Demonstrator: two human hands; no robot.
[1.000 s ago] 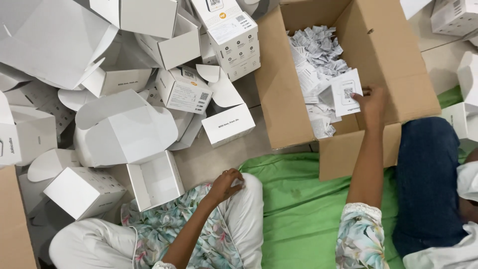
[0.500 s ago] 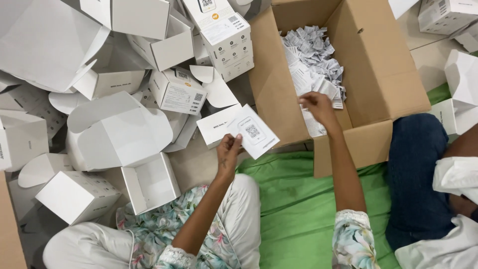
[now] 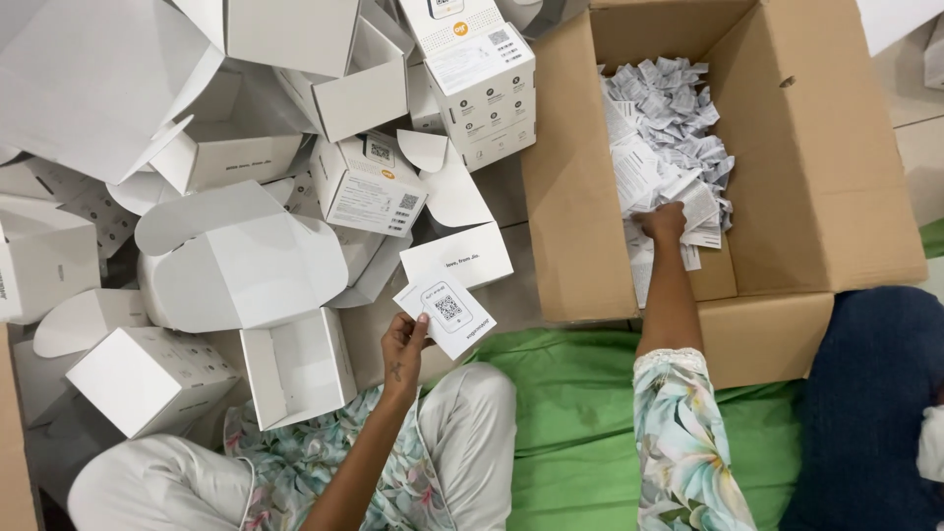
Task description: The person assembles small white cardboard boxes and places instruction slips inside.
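My left hand (image 3: 402, 346) holds a small white card (image 3: 445, 315) with a square code printed on it, pinched at its lower left corner above my lap. My right hand (image 3: 661, 221) reaches into the open brown cardboard box (image 3: 806, 197) and closes on the heap of folded white paper leaflets (image 3: 669, 118) inside; exactly what its fingers grip is hidden. An open empty white carton (image 3: 295, 369) lies just left of my left hand.
Several white cartons (image 3: 236, 256), some open and some closed, are piled at the left and top. A green cloth (image 3: 570, 423) covers the floor below the box. Another person in dark blue clothing (image 3: 865, 393) sits at the right. A brown box edge (image 3: 15, 452) shows at far left.
My right hand passed the card to my left hand, then went back into the brown box onto the leaflets. My left hand rose from my knee and now holds the card.
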